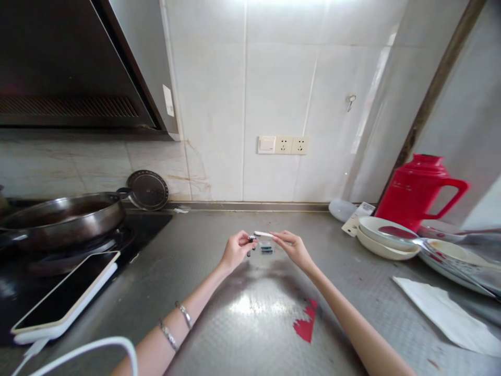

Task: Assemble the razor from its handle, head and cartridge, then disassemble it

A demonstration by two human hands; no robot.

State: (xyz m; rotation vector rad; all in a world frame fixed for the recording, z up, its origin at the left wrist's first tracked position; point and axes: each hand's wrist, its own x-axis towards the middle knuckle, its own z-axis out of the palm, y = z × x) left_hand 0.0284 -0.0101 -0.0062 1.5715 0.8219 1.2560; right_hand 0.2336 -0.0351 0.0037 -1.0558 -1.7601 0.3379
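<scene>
My left hand (pixel 235 251) is closed in a pinch on a small black-and-silver piece (pixel 251 239); its exact kind is too small to make out. My right hand (pixel 291 247) pinches one end of a slim white stick-like piece (pixel 263 234), which points left toward the left fingertips. Whether the two pieces touch, I cannot tell. Just beyond and between the hands, a small clear packet (pixel 266 249) with dark strips in it lies on the metal counter (pixel 219 313).
A torn red scrap (pixel 306 321) lies nearer me. To the left are a pan (pixel 66 222) on the stove and a phone (pixel 68 295) with a white cable. At right stand a red thermos jug (pixel 418 190), stacked bowls (pixel 385 240) and a white paper sheet (pixel 446 316).
</scene>
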